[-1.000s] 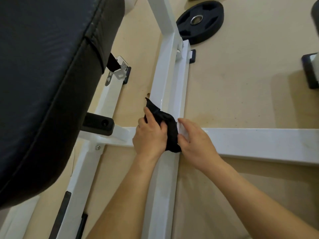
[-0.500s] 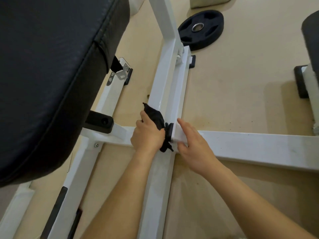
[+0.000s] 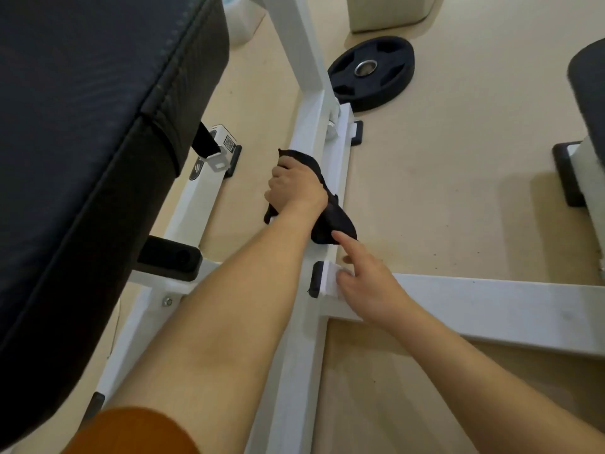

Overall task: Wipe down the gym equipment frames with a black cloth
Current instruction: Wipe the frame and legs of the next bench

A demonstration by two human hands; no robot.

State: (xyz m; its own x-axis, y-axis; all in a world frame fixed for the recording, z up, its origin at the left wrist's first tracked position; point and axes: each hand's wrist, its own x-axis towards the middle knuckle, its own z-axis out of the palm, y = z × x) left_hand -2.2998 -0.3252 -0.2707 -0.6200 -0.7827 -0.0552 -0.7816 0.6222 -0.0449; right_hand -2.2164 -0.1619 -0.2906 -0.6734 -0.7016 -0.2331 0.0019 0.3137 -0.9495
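Note:
A white steel frame rail (image 3: 307, 132) runs along the floor away from me, crossed by a white bar (image 3: 491, 299) that leads off to the right. My left hand (image 3: 294, 188) grips a black cloth (image 3: 334, 221) against the rail, past the joint. The cloth's loose end trails back over the rail toward me. My right hand (image 3: 366, 283) rests on the near end of the cross bar with its index finger stretched out and touching the cloth's trailing end.
A black padded bench (image 3: 82, 142) fills the left side above the frame. A black weight plate (image 3: 371, 72) lies on the beige floor behind the rail. Another white frame foot (image 3: 586, 178) and a dark pad stand at the right edge.
My left hand has slid the cloth forward along the rail, away from the joint. My right hand has let go of the cloth's edge and stayed on the cross bar.

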